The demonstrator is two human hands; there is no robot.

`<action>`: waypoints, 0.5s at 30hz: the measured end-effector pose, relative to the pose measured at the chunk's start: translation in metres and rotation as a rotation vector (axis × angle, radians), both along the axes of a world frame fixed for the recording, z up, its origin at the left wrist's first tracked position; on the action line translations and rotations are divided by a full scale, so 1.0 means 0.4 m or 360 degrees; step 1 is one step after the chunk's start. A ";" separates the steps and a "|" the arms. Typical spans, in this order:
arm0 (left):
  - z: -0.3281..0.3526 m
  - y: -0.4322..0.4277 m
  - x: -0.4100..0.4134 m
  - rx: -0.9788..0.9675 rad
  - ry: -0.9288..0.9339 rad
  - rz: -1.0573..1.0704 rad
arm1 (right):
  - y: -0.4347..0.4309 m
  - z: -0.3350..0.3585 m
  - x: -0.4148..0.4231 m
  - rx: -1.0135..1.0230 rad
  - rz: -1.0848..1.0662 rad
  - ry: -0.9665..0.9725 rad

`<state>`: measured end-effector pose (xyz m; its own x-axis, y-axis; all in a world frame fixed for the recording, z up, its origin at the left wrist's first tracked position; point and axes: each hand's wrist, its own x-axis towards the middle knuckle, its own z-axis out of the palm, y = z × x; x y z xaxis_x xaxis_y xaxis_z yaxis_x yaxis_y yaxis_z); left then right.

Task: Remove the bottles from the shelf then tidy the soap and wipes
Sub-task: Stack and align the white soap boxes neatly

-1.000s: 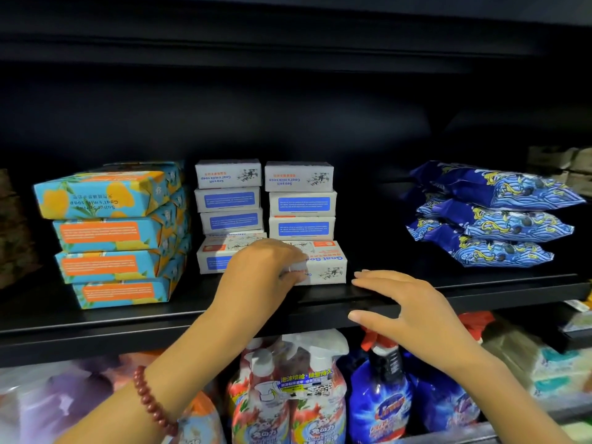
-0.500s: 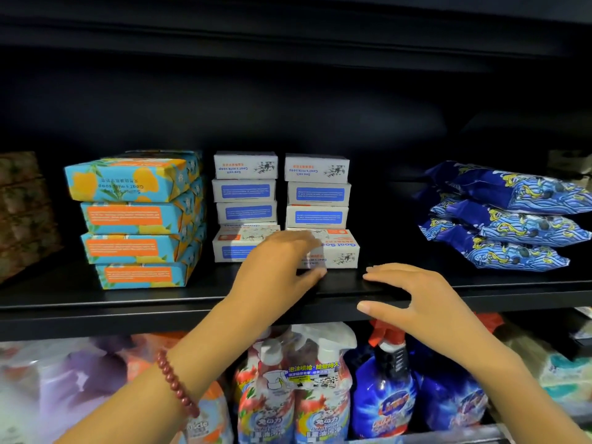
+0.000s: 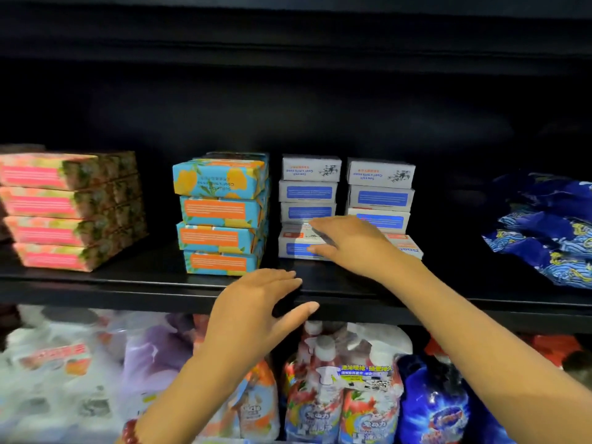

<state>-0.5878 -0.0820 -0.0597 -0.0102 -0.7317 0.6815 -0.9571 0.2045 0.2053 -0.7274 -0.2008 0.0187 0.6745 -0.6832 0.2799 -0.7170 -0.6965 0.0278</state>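
- No bottle stands on the black metal shelf (image 3: 96, 291). The bottle-clearing part looks finished, and the tidying of soap is under way.
- The plastic spray bottles (image 3: 320, 395) crowd the level below, under the shelf's front edge. They are too blurred to count.
- The white-and-blue cardboard soap boxes (image 3: 309, 190) sit mid-shelf in two stacks of four, eight in all. The lowest right one is partly hidden behind the wrist.
- The right hand (image 3: 352, 241) reaches across to the lowest box of the left white stack (image 3: 294, 249), fingers laid over its top and thumb against its front face, seemingly pinching it. That box and its neighbour jut toward the front edge, so squaring them is probably what remains here.
- The left hand (image 3: 253, 302) is spread at the shelf's front edge, thumb below the lip, holding nothing.
- The turquoise-and-orange cardboard soap boxes (image 3: 217, 209) make four in the front stack, slightly staggered. More may lie behind.
- The pink-and-green cardboard soap boxes (image 3: 48, 203) show four layers toward the left end.
- The dark blue soft plastic wipes packs (image 3: 544, 238) lie heaped at the right end, roughly three and blurred. They look loose and probably not yet tidied.
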 end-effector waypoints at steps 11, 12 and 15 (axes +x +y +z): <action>-0.012 -0.007 0.009 -0.0123 0.0018 -0.0080 | 0.002 0.004 0.005 0.0090 0.0020 -0.0021; -0.013 -0.008 0.009 -0.0130 0.0025 -0.0091 | -0.001 0.002 0.014 0.0090 -0.0010 0.0070; -0.018 -0.010 0.012 -0.0123 0.0013 -0.0098 | 0.002 -0.006 0.023 0.0101 -0.0041 0.0000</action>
